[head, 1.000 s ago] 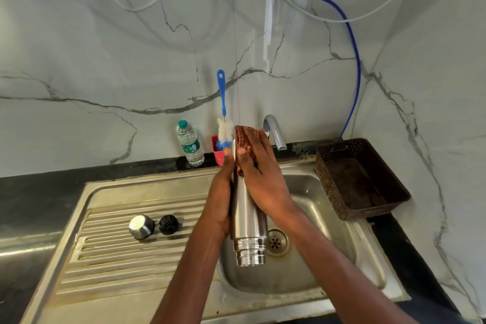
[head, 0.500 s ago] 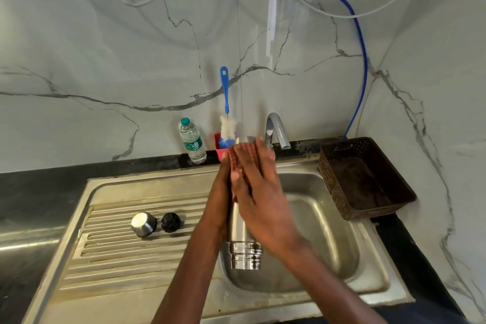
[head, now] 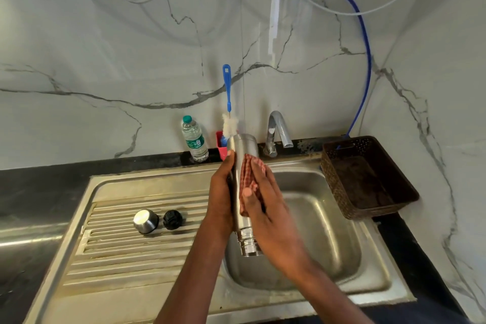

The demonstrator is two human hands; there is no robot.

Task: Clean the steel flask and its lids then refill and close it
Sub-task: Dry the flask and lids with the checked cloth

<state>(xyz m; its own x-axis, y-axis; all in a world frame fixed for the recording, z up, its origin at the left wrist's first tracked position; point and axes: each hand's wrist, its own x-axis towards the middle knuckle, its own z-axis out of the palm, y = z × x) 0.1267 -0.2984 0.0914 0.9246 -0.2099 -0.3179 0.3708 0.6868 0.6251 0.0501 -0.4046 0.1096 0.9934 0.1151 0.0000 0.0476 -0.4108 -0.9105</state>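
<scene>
The steel flask [head: 243,151] is held over the sink basin [head: 326,231], its threaded mouth pointing down toward me and its base up. My left hand [head: 221,194] grips the flask's left side. My right hand [head: 265,208] presses a red checked cloth [head: 247,179] against the flask's middle. The steel outer lid [head: 145,220] and the black inner lid [head: 172,219] lie side by side on the ribbed drainboard [head: 126,247], left of my hands.
A tap [head: 277,130] stands behind the basin. A blue-handled bottle brush [head: 228,102] sits in a red holder beside a small plastic water bottle [head: 194,139] at the wall. A brown perforated basket [head: 368,179] rests at the sink's right edge.
My right hand and the cloth have slid down from the flask's upper end to its middle, baring the base. The flask has stayed in my left hand.
</scene>
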